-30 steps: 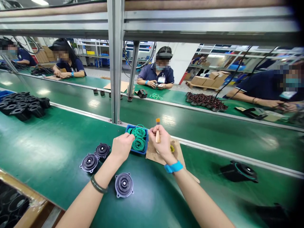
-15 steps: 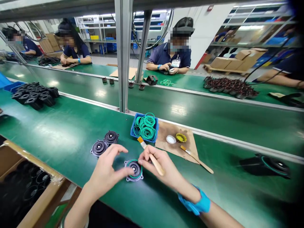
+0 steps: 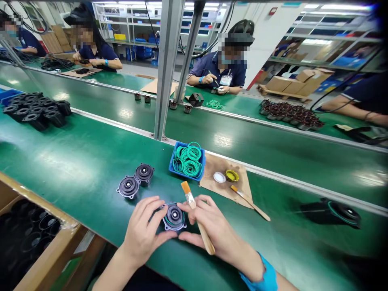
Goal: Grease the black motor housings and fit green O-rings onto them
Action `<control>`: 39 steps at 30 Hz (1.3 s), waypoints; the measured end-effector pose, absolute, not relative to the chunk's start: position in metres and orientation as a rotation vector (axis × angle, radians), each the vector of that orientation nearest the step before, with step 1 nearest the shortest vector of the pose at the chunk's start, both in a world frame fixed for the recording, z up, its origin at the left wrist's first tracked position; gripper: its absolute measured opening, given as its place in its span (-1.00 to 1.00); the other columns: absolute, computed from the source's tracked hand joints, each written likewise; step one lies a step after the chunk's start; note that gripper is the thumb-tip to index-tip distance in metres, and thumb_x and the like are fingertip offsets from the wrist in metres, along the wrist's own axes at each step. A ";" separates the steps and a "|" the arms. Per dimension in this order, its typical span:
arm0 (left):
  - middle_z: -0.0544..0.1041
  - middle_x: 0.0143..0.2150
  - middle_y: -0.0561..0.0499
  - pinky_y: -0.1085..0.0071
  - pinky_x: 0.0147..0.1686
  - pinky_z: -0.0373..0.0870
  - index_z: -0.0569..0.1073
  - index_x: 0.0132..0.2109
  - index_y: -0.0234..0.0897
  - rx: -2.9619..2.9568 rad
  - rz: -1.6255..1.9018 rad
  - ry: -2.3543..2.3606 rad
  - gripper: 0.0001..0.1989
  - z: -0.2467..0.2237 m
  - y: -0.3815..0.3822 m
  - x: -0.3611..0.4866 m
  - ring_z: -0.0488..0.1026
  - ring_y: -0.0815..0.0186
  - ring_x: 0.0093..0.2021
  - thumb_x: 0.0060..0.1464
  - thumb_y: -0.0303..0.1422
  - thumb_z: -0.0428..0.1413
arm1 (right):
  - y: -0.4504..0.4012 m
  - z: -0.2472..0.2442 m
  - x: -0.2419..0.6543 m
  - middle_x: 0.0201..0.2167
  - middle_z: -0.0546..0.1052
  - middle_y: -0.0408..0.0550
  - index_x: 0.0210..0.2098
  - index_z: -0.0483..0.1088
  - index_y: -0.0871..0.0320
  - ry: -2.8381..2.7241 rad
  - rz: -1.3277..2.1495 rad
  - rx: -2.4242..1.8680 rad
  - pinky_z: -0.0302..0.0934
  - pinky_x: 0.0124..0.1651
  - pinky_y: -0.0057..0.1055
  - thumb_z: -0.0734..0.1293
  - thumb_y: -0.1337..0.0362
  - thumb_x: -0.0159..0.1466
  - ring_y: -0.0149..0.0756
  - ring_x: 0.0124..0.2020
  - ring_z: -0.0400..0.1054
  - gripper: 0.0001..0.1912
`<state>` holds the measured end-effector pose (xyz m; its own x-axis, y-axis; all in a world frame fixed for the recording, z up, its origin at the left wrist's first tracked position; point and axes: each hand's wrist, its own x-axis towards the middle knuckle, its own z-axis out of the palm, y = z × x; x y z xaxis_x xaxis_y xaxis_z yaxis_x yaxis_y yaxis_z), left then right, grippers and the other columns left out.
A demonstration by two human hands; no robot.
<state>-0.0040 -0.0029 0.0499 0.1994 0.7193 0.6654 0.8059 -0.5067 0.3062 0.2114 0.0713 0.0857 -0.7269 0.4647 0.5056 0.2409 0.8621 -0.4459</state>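
Note:
A round black part with a metal flange (image 3: 174,215) stands on the green table, a green ring lying around its top. My left hand (image 3: 144,230) curves round its left side, fingertips and thumb at the rim. On the right, my right hand (image 3: 212,226) touches the part's edge with its fingertips and also holds a wooden-handled brush (image 3: 194,206), bristles pointing up and away. Two similar parts, one in front (image 3: 129,187) and one behind (image 3: 144,173), stand to the left without green rings. Beyond the hands is a blue bin (image 3: 202,171) of green rings (image 3: 190,161).
Cardboard (image 3: 210,167) holds a white lid, a yellow pot (image 3: 232,175) and a second brush (image 3: 251,203). A ringed black part (image 3: 332,212) lies right. Black parts (image 3: 36,109) cluster far left. A metal post (image 3: 166,76) rises ahead; people sit across the table.
My left hand has closed in around the part's left side, and my right thumb has moved to its near edge. The brush has moved slightly right and nearer. The camera view has shifted a little.

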 end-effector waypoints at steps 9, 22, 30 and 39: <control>0.61 -0.19 -0.15 0.17 -0.02 0.62 0.49 -0.24 -0.37 -2.142 -1.308 -1.294 -0.88 0.034 -0.010 0.016 0.61 0.13 -0.03 0.14 -0.64 0.19 | 0.051 0.057 0.209 -0.30 0.67 0.04 -0.37 0.39 0.20 -2.237 0.048 -0.406 0.33 -0.12 -0.21 0.30 0.46 0.40 -0.34 -0.41 0.46 -0.81; 0.46 0.00 -0.10 0.17 -0.05 0.54 0.45 -0.38 -0.28 -2.108 -1.304 -1.274 -0.78 0.029 -0.014 0.018 0.55 0.12 0.06 0.09 -0.69 0.18 | 0.047 0.062 0.206 -0.54 0.58 -0.03 -0.50 0.39 0.19 -2.283 -0.104 -0.175 0.37 -0.19 -0.31 0.09 0.55 0.42 -0.29 -0.28 0.55 -0.56; 0.61 -0.09 -0.12 0.18 0.01 0.52 0.40 0.00 -0.20 -1.753 -2.514 -2.210 -0.81 0.069 -0.029 0.020 0.58 0.17 0.00 0.26 -0.32 0.13 | 0.044 0.095 0.216 -0.33 0.64 -0.06 -0.28 0.30 0.06 -1.783 0.804 -0.668 0.44 -0.19 -0.29 0.35 0.37 0.35 -0.23 -0.27 0.53 -0.87; 0.71 -0.33 -0.03 0.37 -0.17 0.49 0.33 0.02 -0.27 -0.675 -3.468 -2.476 -0.41 0.085 -0.024 0.024 0.64 0.29 -0.26 -0.09 -0.26 0.42 | 0.041 0.106 0.225 -0.40 0.62 -0.07 -0.18 0.43 0.05 -1.460 1.172 -0.714 0.40 -0.16 -0.33 0.28 0.13 0.42 -0.24 -0.27 0.51 -0.84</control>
<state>0.0235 -0.0239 0.0846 -0.3536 0.8656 -0.3546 -0.6162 0.0696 0.7845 0.2255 0.0410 0.1062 -0.2400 0.8993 0.3656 -0.1625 0.3341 -0.9284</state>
